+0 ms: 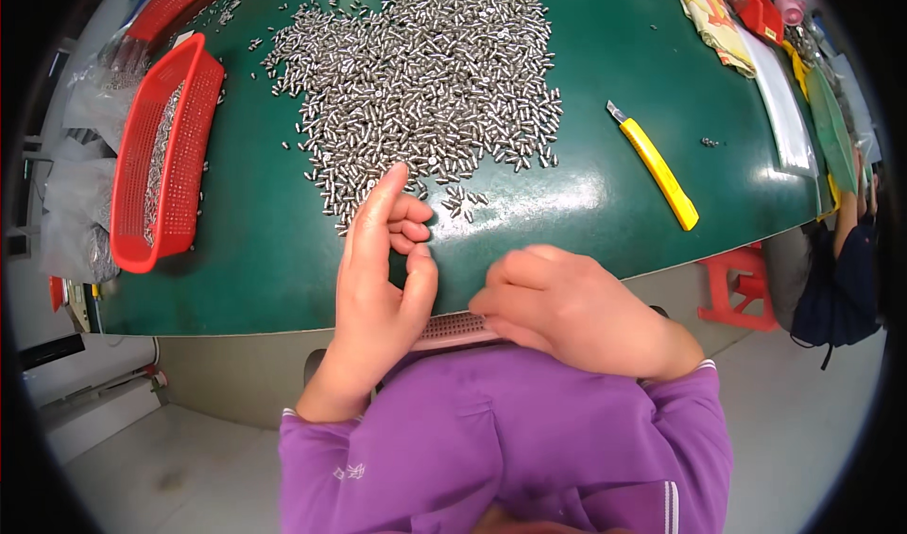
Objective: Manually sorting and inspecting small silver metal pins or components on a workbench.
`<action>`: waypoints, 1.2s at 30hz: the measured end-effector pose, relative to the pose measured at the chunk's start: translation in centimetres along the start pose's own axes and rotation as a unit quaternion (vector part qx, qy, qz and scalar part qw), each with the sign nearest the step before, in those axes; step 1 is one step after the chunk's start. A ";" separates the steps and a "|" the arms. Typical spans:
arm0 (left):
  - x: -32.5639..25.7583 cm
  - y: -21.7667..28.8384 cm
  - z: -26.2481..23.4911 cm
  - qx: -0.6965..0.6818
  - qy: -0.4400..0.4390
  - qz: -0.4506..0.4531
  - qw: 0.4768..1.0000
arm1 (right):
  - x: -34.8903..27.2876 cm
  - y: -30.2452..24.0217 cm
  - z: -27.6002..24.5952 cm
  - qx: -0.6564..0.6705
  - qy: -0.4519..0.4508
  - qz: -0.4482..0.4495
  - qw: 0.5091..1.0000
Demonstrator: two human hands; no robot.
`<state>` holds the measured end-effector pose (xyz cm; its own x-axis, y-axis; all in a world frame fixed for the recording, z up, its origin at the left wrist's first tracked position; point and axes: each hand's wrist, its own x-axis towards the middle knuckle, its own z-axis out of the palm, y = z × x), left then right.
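A wide heap of small silver metal pins or screws (425,71) covers the middle of the green table (605,250). My left hand (378,260) is at the near edge of the heap, its index finger stretched out and touching or just over the pieces. Its other fingers curl loosely, thumb apart, and nothing shows in them. A few loose pieces (461,201) lie just beyond its fingertips. My right hand (567,302) hovers at the table's front edge with its fingers bent together; whatever they hold is hidden. Below it, a pinkish mesh basket (452,328) peeks out between table and lap.
On the left stands a red mesh basket (156,170) with silver pieces inside. A yellow utility knife (661,175), blade out, lies to the right. Clear plastic bags (83,194) sit at the far left. A red stool (742,288) and another person (841,279) are at the right.
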<state>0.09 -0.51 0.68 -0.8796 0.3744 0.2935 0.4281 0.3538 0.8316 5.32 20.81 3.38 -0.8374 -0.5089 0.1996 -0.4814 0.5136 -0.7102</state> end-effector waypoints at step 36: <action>1.1 0.5 1.0 0.085 -0.033 0.055 0.994 | 2.9 2.1 1.1 -0.058 0.187 0.013 0.980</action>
<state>-0.44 0.92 0.98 -0.8119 0.4724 0.3430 0.5555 0.4444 0.7028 2.14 19.62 1.78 -0.8760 -0.2156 0.4313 -0.4659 0.6094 -0.6416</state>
